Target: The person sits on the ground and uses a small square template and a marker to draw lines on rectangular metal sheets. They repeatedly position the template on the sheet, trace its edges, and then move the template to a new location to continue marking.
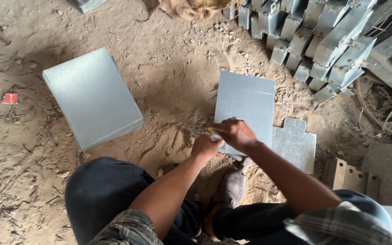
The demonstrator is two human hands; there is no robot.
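Note:
I squat on a dirt floor over a grey metal sheet point(246, 102) lying flat in front of me. My right hand point(234, 132) rests on the sheet's near left edge, fingers curled around a small yellowish tool that is mostly hidden. My left hand point(206, 146) is closed just beside it at the sheet's near corner, touching the same edge. A notched, cut metal piece point(293, 143) lies under the sheet's right side. My foot in a grey shoe point(232, 187) sits just below the hands.
A stack of plain metal sheets point(91, 96) lies to the left. Rows of folded metal boxes point(314, 36) are piled at the upper right, with a burlap sack point(187, 7) behind. Flat bent pieces point(348, 174) and cables point(386, 120) lie at the right.

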